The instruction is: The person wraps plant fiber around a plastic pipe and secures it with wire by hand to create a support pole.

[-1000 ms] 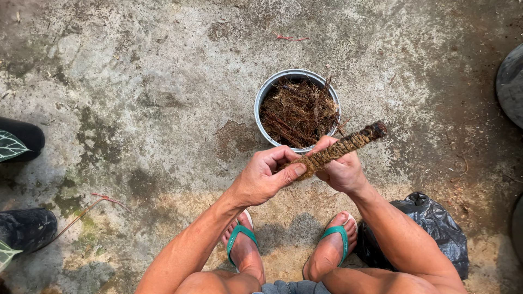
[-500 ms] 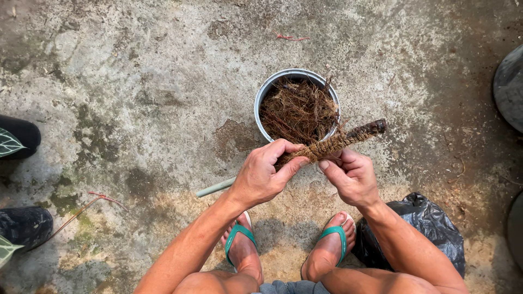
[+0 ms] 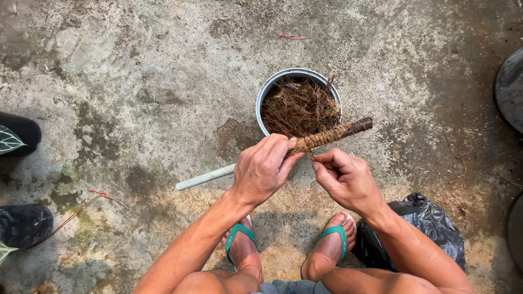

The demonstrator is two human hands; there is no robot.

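Observation:
My left hand point(image 3: 264, 170) grips a long pale pole point(image 3: 204, 177) whose far end is wrapped in brown fibre point(image 3: 333, 134). The wrapped end points up and right, over the rim of a grey pot point(image 3: 267, 92) filled with loose brown fibre. My right hand point(image 3: 346, 179) sits just below the wrapped part, apart from the pole, with thumb and forefinger pinched on a thin strand of fibre. The bare end of the pole sticks out to the left of my left hand.
Rough stained concrete lies all around. A black plastic bag point(image 3: 430, 228) is beside my right foot. Two black pots with leaves point(image 3: 22, 133) point(image 3: 24, 226) stand at the left edge. Dark round containers point(image 3: 509, 90) sit at the right edge. My feet wear green sandals point(image 3: 239, 237).
My right hand has let go of the wrapped pole and dropped below it. The pole has slid right through my left hand, so its bare pale end now shows at the left.

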